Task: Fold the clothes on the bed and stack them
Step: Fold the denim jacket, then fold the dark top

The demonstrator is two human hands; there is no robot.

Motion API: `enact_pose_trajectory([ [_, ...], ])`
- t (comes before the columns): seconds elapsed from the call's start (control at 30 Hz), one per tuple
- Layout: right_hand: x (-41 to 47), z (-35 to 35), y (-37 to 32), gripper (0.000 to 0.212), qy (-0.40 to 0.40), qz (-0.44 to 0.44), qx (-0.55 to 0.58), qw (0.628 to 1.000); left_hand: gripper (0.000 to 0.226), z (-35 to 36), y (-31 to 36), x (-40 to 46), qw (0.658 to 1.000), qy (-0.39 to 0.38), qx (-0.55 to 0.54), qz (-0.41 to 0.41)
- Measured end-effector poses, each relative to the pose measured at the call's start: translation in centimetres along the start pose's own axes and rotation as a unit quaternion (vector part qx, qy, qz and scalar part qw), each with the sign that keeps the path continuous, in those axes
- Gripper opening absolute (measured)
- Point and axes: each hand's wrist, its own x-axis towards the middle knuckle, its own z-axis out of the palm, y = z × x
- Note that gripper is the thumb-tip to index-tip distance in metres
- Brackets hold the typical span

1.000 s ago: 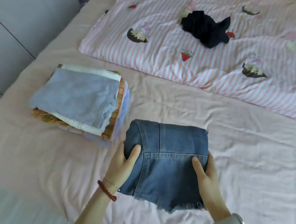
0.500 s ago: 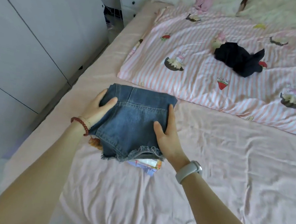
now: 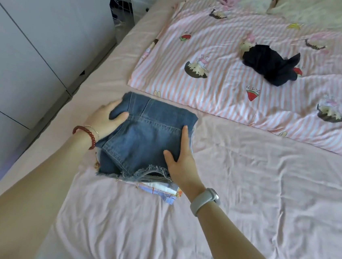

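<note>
The right hand (image 3: 181,164) grips the near right edge of the folded denim shorts (image 3: 145,139), thumb on top, fingers seemingly curled beneath. The left hand (image 3: 106,118) clamps the far left corner likewise. Under both sets of fingers, the shorts rest on the stack of folded clothes (image 3: 165,190). Well beyond the fingertips, a crumpled black garment (image 3: 271,65) lies on the striped quilt (image 3: 212,87).

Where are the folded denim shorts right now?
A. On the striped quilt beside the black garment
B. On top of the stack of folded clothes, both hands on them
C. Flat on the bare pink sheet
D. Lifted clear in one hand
B: the denim shorts sit on the stack of folded clothes, with the left hand and right hand gripping their sides.
</note>
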Motion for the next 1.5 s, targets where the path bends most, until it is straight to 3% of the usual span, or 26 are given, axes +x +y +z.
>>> enact_pose_trajectory([
  [0.07, 0.4, 0.0, 0.0, 0.076, -0.005, 0.041, -0.192, 0.981, 0.049, 0.5, -0.1, -0.5, 0.977, -0.062, 0.184, -0.091],
  [0.13, 0.3, -0.1, -0.4, 0.074, 0.048, 0.004, -0.364, 0.930, 0.047, 1.3, 0.4, -1.3, 0.957, 0.009, 0.277, -0.088],
  [0.2, 0.4, -0.1, -0.5, 0.069, 0.107, -0.103, -0.424, 0.893, 0.048, 2.5, 1.4, -2.5, 0.956, 0.108, 0.270, 0.021],
  [0.23, 0.7, 0.0, -0.2, 0.065, 0.115, -0.155, -0.443, 0.875, 0.051, 3.3, 1.7, -3.2, 0.954, 0.120, 0.266, 0.071],
  [0.3, 1.0, 0.1, 0.9, 0.059, 0.078, -0.195, -0.476, 0.854, 0.058, 5.3, 2.1, -4.6, 0.946, 0.079, 0.299, 0.101],
  [0.4, 1.1, -0.2, 3.1, 0.061, -0.016, -0.174, -0.519, 0.837, 0.064, 7.4, 1.2, -6.0, 0.936, 0.022, 0.344, 0.076],
  [0.47, 1.0, -0.5, 3.8, 0.060, -0.048, -0.177, -0.498, 0.848, 0.062, 7.4, 1.0, -6.0, 0.935, 0.021, 0.343, 0.083],
  [0.53, 0.8, -1.3, 3.4, 0.054, -0.046, -0.200, -0.421, 0.883, 0.057, 7.0, 1.8, -6.0, 0.946, 0.041, 0.313, 0.079],
  [0.63, 0.0, -3.7, 2.8, 0.046, 0.016, -0.222, -0.318, 0.921, 0.051, 6.8, 5.4, -6.5, 0.964, 0.116, 0.231, 0.066],
  [0.73, -0.2, -7.7, 3.7, 0.044, 0.078, -0.168, -0.276, 0.943, 0.043, 8.6, 11.7, -6.7, 0.961, 0.154, 0.181, 0.138],
  [0.87, 0.9, -15.1, 7.4, 0.046, 0.134, -0.038, -0.318, 0.938, 0.044, 14.6, 20.4, -5.2, 0.957, 0.111, 0.158, 0.217],
  [1.03, 3.4, -23.1, 13.6, 0.048, 0.128, 0.050, -0.351, 0.926, 0.060, 24.6, 24.9, 0.6, 0.973, -0.064, 0.180, 0.129],
  [1.13, 6.9, -27.3, 17.5, 0.049, 0.115, 0.064, -0.367, 0.921, 0.063, 30.0, 26.3, 6.6, 0.969, -0.121, 0.199, 0.088],
  [1.5, 24.9, -36.9, 22.0, 0.048, 0.218, -0.038, -0.267, 0.938, 0.071, 40.4, 28.4, 25.4, 0.960, -0.038, 0.272, 0.060],
])
